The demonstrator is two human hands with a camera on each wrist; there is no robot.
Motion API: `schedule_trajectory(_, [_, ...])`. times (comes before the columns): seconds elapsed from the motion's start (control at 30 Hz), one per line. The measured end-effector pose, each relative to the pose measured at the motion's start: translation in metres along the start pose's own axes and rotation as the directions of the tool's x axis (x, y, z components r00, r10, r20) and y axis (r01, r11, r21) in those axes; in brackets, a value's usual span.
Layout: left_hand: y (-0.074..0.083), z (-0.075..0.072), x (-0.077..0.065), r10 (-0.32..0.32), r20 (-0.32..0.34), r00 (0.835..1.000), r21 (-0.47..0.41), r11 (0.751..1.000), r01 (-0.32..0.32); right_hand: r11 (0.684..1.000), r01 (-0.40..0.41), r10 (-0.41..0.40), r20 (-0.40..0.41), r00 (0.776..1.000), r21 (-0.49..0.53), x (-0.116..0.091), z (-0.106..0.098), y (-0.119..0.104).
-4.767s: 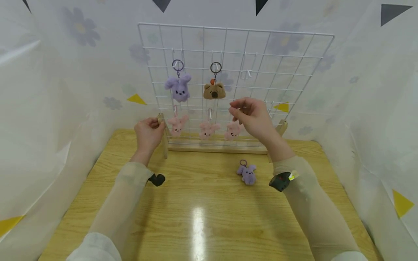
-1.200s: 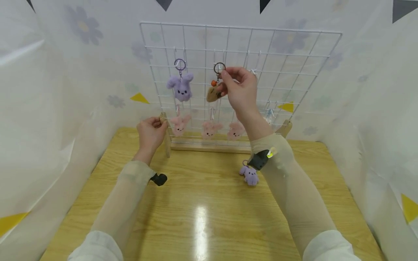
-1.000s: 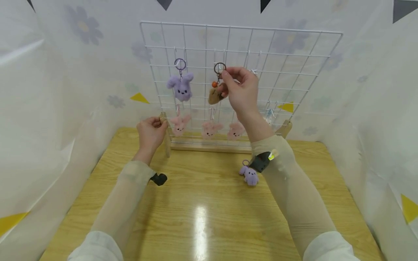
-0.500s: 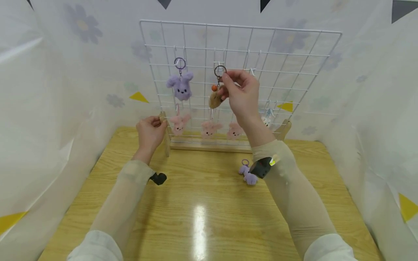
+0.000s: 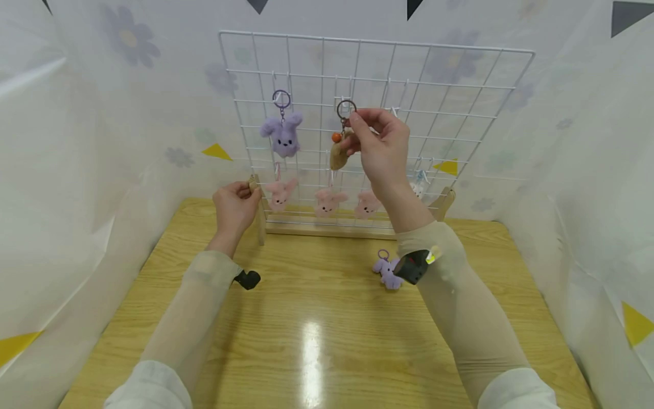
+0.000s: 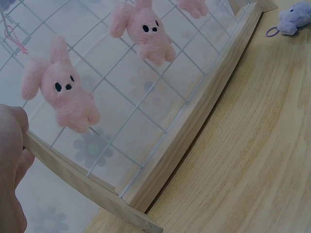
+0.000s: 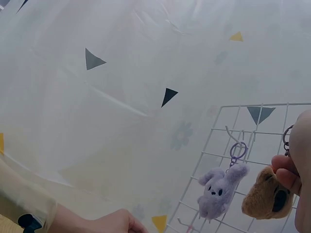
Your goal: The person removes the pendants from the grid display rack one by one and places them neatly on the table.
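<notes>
My right hand (image 5: 383, 150) pinches the metal ring of a brown plush bear keychain (image 5: 339, 156) in front of the middle upper hook. The bear is turned sideways, with an orange bead beside its chain; whether the ring still touches the hook, I cannot tell. In the right wrist view the bear (image 7: 266, 196) is partly behind my fingers. My left hand (image 5: 236, 207) grips the top of the wooden upright (image 6: 73, 170) at the left end of the white wire grid rack (image 5: 424, 136). A purple plush bunny keychain (image 5: 285, 136) hangs at the upper left.
Several pink plush keychains, one a pink bunny (image 5: 279, 197), hang in the lower row. A white plush (image 5: 418, 188) hangs at lower right, partly behind my wrist. Another purple bunny keychain (image 5: 388, 275) lies on the wooden table (image 5: 245, 341). An upper-right hook (image 5: 394, 111) sits behind my right hand.
My right hand has moved up and left from the lower row to the bear keychain and taken hold of it. The bear has turned sideways and shifted slightly right. My left hand stays put.
</notes>
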State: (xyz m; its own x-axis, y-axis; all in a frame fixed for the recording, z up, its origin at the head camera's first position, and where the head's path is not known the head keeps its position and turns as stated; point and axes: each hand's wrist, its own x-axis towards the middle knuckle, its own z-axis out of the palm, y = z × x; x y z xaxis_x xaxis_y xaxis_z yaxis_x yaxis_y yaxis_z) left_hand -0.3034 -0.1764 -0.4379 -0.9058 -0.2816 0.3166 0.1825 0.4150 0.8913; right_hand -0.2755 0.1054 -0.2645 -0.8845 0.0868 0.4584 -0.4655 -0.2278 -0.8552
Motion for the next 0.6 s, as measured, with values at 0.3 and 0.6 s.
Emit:
schedule_trajectory(0.3, [-0.002, 0.000, 0.001, 0.003, 0.003, 1.000, 0.002, 1.000, -0.003, 0.999, 0.021, -0.020, 0.028, 0.999, -0.033, -0.005, -0.002, -0.006])
schedule_trajectory(0.6, [-0.002, 0.000, 0.001, 0.013, -0.001, 1.000, 0.023, 1.000, -0.013, 0.989, 0.129, -0.122, 0.092, 0.988, -0.066, -0.011, -0.010, -0.006])
